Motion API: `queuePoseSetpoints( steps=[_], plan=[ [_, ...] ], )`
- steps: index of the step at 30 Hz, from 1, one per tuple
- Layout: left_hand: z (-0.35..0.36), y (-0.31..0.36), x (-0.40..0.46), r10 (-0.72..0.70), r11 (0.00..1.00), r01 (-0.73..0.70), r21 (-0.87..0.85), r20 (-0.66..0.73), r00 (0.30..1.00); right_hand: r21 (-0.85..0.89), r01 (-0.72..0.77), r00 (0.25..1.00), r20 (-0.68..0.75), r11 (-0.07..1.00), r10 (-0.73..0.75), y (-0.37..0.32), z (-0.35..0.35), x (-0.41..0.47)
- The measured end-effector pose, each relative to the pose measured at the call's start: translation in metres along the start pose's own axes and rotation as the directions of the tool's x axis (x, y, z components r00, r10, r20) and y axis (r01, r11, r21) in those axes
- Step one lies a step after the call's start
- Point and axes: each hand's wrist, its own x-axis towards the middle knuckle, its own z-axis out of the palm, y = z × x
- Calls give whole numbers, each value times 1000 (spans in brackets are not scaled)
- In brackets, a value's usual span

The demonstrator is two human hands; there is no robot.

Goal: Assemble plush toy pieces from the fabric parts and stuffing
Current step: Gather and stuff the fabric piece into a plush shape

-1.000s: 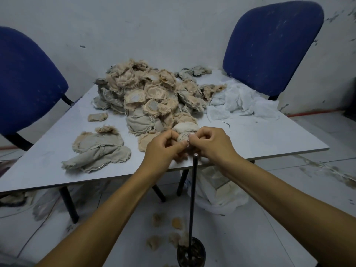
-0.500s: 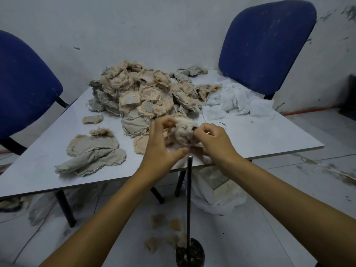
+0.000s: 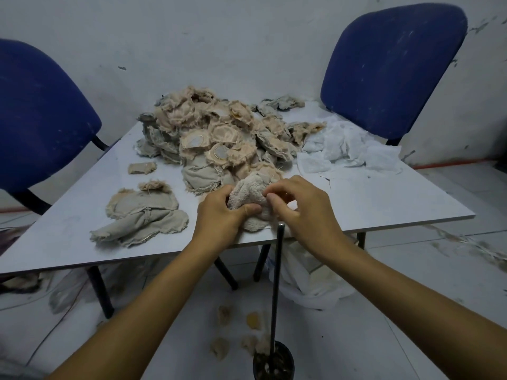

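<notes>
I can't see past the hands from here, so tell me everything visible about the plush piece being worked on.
The plush piece is a small cream-white lump of fluffy, terry-like fabric, crumpled and folded with no clear shape. It sits at the near edge of the table, just ahead of the upright metal rod. The left hand grips its left side, thumb pressed across the front; the right hand pinches its right edge. Any opening or seam is hidden.

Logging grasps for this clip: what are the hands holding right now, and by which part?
Both hold one cream plush piece. The left hand grips its left side, thumb pressed across the front; the right hand pinches its right edge.
</notes>
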Motion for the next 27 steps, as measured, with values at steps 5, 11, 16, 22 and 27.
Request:
queuePoseSetpoints(
  steps=[5, 11, 16, 22, 27],
  plan=[
    [-3, -1, 1, 36, 997, -33, -71, 50, 998, -11, -131, 990, -62, 991, 130, 1, 3, 0],
    [-5, 0, 3, 79, 990, -61, -124, 145, 986, -197, -193, 971, 104, 961, 216, 5, 1, 8],
    [-7, 0, 4, 73, 987, -46, -151, 176, 982, -249, -94, 937, 306, 964, 170, 0, -9, 14],
    [-10, 2, 4, 50, 968, -15, -250, 134, 990, -270, 23, 923, 375, 962, 84, -1, -9, 13],
    [-15, 10, 18, 43, 969, -39, -246, 10, 999, -142, 8, 985, 172, 990, 17, 3, -15, 15]
  ],
)
